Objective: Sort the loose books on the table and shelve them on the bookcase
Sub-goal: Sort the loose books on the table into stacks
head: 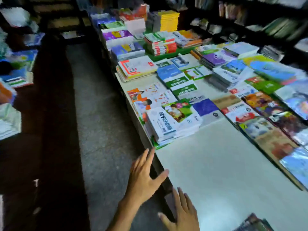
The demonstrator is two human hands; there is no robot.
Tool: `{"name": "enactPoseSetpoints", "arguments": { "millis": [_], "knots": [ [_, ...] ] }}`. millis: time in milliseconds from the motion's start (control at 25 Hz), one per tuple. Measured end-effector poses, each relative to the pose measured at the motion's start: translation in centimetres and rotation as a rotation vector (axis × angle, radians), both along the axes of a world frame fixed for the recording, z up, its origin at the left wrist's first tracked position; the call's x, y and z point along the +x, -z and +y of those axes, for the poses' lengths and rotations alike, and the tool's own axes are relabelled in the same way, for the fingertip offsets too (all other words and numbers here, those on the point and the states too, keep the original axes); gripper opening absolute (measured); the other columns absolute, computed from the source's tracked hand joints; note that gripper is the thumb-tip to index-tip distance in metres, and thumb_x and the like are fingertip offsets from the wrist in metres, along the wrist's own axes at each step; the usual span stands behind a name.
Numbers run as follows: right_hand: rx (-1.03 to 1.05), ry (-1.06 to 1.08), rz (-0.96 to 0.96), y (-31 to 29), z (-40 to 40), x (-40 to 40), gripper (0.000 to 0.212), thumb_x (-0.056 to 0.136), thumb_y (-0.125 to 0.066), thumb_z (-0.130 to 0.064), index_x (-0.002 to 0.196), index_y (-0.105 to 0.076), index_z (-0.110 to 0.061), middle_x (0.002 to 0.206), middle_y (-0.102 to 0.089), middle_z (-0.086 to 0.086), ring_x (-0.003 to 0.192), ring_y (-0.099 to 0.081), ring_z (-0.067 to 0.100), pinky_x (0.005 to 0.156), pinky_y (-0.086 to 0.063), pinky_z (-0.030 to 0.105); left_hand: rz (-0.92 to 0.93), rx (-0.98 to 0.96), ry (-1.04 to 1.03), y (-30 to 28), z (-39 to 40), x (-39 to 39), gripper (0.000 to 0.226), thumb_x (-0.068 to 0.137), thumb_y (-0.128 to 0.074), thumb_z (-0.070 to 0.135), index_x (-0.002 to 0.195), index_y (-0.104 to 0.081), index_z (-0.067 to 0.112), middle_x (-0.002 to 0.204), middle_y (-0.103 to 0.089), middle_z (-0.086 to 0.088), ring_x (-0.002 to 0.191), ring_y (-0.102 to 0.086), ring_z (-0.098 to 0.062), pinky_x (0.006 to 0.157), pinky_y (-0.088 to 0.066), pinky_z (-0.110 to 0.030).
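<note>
A long white table carries many stacks of books. The nearest stack sits at the table's left edge, topped by a white book and a green picture book. My left hand hovers open beside the table's left edge, fingers spread, just short of that stack. My right hand is open too, low over the table's near corner. Neither hand holds anything. A dark bookcase with shelved books runs along the far right.
A row of colourful books lines the table's right side. More stacks fill the far end. A grey floor aisle runs left of the table. Another book display stands at the far left. A book corner shows at the bottom edge.
</note>
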State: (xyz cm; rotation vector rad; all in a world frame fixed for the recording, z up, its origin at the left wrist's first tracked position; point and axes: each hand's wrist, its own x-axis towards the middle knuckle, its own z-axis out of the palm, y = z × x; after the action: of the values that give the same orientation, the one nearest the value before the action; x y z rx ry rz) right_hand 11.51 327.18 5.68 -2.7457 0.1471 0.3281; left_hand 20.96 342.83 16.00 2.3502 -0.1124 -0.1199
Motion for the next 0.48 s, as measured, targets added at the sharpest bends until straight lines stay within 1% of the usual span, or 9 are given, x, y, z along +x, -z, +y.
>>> {"name": "enactPoseSetpoints", "arguments": {
  "millis": [80, 160, 280, 400, 480],
  "knots": [
    [-0.006, 0.112, 0.028, 0.9, -4.8, -3.4, 0.094, 0.081, -0.025, -0.090, 0.140, -0.057, -0.025, 0.136, -0.067, 0.004, 0.108, -0.073, 0.031, 0.075, -0.062, 0.042, 0.089, -0.017, 0.134, 1.5, -6.3, -1.7, 0.093, 0.072, -0.041, 0.081, 0.151, -0.010, 0.045, 0.164, -0.015, 0.011, 0.150, -0.014, -0.008, 0.123, -0.014, -0.038],
    [0.021, 0.224, 0.019, 1.5, -8.5, -6.3, 0.094, 0.083, -0.025, -0.089, 0.141, -0.057, -0.021, 0.140, -0.063, 0.008, 0.112, -0.070, 0.036, 0.080, -0.061, 0.047, 0.139, 0.009, 0.272, 2.4, -11.6, -3.5, 0.090, 0.075, -0.043, 0.078, 0.152, -0.010, 0.044, 0.164, -0.015, 0.010, 0.150, -0.013, -0.008, 0.122, -0.016, -0.041],
    [0.030, 0.374, -0.007, 2.1, -12.0, -10.1, 0.090, 0.086, -0.028, -0.085, 0.147, -0.048, -0.023, 0.146, -0.058, 0.009, 0.121, -0.065, 0.039, 0.088, -0.058, 0.052, 0.191, 0.064, 0.445, 3.8, -16.6, -5.5, 0.084, 0.085, -0.047, 0.071, 0.153, -0.008, 0.044, 0.164, -0.011, 0.014, 0.151, -0.010, -0.007, 0.122, -0.014, -0.041],
    [0.030, 0.536, -0.004, 2.4, -13.8, -13.3, 0.087, 0.086, -0.028, -0.085, 0.148, -0.043, -0.025, 0.148, -0.056, 0.009, 0.125, -0.062, 0.038, 0.092, -0.055, 0.052, 0.221, 0.095, 0.624, 4.5, -19.8, -7.5, 0.083, 0.083, -0.041, 0.075, 0.153, -0.004, 0.047, 0.164, -0.011, 0.016, 0.151, -0.009, -0.006, 0.123, -0.014, -0.040],
    [0.029, 0.637, 0.002, 2.5, -14.2, -15.4, 0.089, 0.086, -0.029, -0.085, 0.149, -0.045, -0.023, 0.150, -0.054, 0.010, 0.129, -0.059, 0.038, 0.096, -0.052, 0.052, 0.251, 0.067, 0.700, 4.9, -21.1, -8.4, 0.079, 0.088, -0.048, 0.066, 0.154, -0.011, 0.042, 0.163, -0.017, 0.015, 0.150, -0.015, -0.007, 0.123, -0.016, -0.034]
  ]
}}
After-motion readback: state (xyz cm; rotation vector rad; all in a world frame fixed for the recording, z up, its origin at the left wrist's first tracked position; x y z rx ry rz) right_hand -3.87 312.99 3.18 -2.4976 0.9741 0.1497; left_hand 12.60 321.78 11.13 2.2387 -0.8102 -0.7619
